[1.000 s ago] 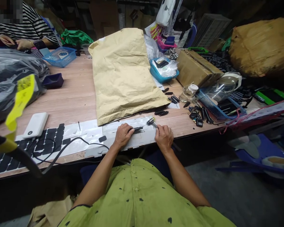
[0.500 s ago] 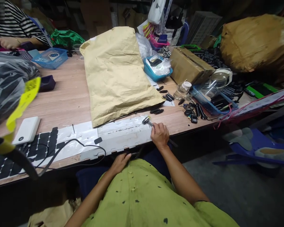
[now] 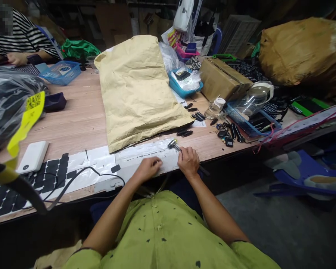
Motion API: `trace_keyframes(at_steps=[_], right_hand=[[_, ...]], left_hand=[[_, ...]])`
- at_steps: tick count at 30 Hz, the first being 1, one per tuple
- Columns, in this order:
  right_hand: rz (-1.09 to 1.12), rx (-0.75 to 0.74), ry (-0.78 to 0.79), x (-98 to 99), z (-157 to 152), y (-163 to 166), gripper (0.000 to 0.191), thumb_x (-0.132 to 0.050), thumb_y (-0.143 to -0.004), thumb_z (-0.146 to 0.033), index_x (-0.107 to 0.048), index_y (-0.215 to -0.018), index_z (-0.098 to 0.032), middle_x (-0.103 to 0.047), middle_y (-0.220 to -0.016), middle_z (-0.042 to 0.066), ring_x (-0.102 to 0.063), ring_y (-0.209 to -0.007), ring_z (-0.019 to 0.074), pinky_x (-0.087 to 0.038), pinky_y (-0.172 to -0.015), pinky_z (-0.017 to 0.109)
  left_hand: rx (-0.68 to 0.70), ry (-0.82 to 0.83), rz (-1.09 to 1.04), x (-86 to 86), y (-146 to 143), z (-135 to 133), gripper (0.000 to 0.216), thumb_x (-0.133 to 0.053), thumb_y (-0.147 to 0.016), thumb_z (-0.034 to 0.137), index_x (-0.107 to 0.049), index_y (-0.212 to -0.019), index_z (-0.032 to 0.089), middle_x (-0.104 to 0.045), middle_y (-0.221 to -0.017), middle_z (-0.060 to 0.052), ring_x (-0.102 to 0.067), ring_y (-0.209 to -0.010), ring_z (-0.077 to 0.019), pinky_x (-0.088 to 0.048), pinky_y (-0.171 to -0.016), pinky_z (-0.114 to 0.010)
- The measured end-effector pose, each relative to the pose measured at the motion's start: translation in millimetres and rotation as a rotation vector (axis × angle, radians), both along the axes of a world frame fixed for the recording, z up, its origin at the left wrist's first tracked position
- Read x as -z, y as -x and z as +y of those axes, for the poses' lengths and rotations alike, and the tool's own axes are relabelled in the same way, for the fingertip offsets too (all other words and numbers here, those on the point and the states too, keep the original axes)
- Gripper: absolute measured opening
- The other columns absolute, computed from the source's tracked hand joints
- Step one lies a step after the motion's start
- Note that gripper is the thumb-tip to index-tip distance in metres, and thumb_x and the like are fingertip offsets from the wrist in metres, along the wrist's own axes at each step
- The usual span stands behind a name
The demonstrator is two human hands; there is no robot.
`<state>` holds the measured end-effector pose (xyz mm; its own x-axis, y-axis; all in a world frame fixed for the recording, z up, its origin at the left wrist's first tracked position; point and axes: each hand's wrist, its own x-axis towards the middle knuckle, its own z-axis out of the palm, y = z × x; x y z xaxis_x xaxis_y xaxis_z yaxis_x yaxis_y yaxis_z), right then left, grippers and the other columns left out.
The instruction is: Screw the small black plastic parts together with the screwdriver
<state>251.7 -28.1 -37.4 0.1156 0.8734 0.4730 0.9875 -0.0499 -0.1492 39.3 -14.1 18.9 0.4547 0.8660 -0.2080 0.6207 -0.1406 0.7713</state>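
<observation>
My right hand [image 3: 189,161] is wrapped round the handle of a small hammer [image 3: 174,145] with a metal head and a yellow tip. The hammer head rests over the white sheet [image 3: 168,160] along the table's front edge. To the left of it, my left hand [image 3: 148,169] is over the same sheet, fingers curled together; whatever they hold, if anything, is hidden. Just beyond both hands lies a large tan paper sack [image 3: 140,89].
Black pieces [image 3: 184,133], a clear jar [image 3: 214,108] and a blue basket [image 3: 252,121] lie to the right. A power bank [image 3: 33,157] and black cable [image 3: 92,169] are on the left. Across the table, a person in a striped top [image 3: 28,35] sits.
My left hand has risen from below the table edge and moved up onto the white sheet. My right hand stays with the hammer in nearly the same place.
</observation>
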Motion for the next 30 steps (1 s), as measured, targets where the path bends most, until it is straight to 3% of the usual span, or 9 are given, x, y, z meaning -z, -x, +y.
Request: trace_keyframes(at_steps=[2,4,7,11,21,25,30], right_hand=[[0.004,-0.002,0.004,-0.4,0,1,0.021,-0.051,-0.092,-0.020,-0.068,-0.104,-0.020,-0.056,-0.090,0.008,-0.046,-0.085,0.0233,-0.032,-0.072,0.033],[0.005,-0.004,0.004,-0.4,0,1,0.021,-0.051,-0.092,-0.019,-0.068,-0.104,-0.021,-0.056,-0.090,0.008,-0.046,-0.085,0.0234,-0.032,-0.072,0.033],[0.002,-0.013,-0.009,0.2,0,3,0.022,-0.051,-0.092,-0.019,-0.068,-0.106,-0.021,-0.057,-0.089,0.008,-0.046,-0.084,0.0233,-0.032,-0.072,0.033],[-0.003,-0.009,-0.009,0.5,0,5,0.022,-0.051,-0.093,-0.019,-0.068,-0.107,-0.020,-0.057,-0.089,0.008,-0.046,-0.084,0.0233,-0.032,-0.072,0.033],[-0.004,-0.015,-0.013,0.2,0,4,0.021,-0.052,-0.092,-0.019,-0.068,-0.105,-0.020,-0.058,-0.090,0.008,-0.046,-0.084,0.0233,-0.033,-0.072,0.033],[-0.004,-0.017,-0.004,0.4,1,4,0.021,-0.052,-0.091,-0.019,-0.068,-0.105,-0.020,-0.058,-0.091,0.008,-0.046,-0.084,0.0232,-0.033,-0.072,0.033],[-0.009,-0.025,0.003,0.5,1,3,0.022,-0.052,-0.091,-0.019,-0.068,-0.106,-0.021,-0.058,-0.090,0.008,-0.046,-0.085,0.0231,-0.034,-0.073,0.033]], left_hand=[[-0.192,-0.216,0.156,1.8,-1,33,0.023,-0.052,-0.088,0.027,-0.073,-0.095,0.021,-0.076,-0.094,-0.008,-0.069,-0.087,-0.0252,-0.054,-0.079,-0.035],[-0.314,-0.330,0.279,6.4,0,59,0.026,-0.050,-0.088,0.022,-0.072,-0.100,0.020,-0.076,-0.099,-0.011,-0.069,-0.092,-0.0277,-0.054,-0.079,-0.036],[-0.408,-0.373,0.367,12.0,4,79,0.035,-0.046,-0.089,0.018,-0.068,-0.117,0.020,-0.074,-0.105,-0.012,-0.068,-0.096,-0.0301,-0.054,-0.077,-0.038],[-0.472,-0.398,0.334,11.7,6,85,0.046,-0.045,-0.092,0.021,-0.056,-0.136,0.019,-0.071,-0.113,-0.014,-0.067,-0.102,-0.0314,-0.053,-0.078,-0.038],[-0.633,-0.314,0.361,-7.9,-26,98,0.036,-0.065,-0.086,0.049,-0.060,-0.108,0.020,-0.068,-0.106,-0.012,-0.066,-0.098,-0.0315,-0.050,-0.077,-0.039],[-0.647,-0.326,0.398,-7.0,-33,107,0.031,-0.071,-0.082,0.048,-0.065,-0.092,0.019,-0.068,-0.106,-0.014,-0.064,-0.104,-0.0348,-0.049,-0.085,-0.044],[-0.632,-0.364,0.395,1.7,-28,110,0.023,-0.066,-0.084,0.040,-0.072,-0.090,0.019,-0.068,-0.103,-0.014,-0.063,-0.104,-0.0349,-0.049,-0.085,-0.043]])
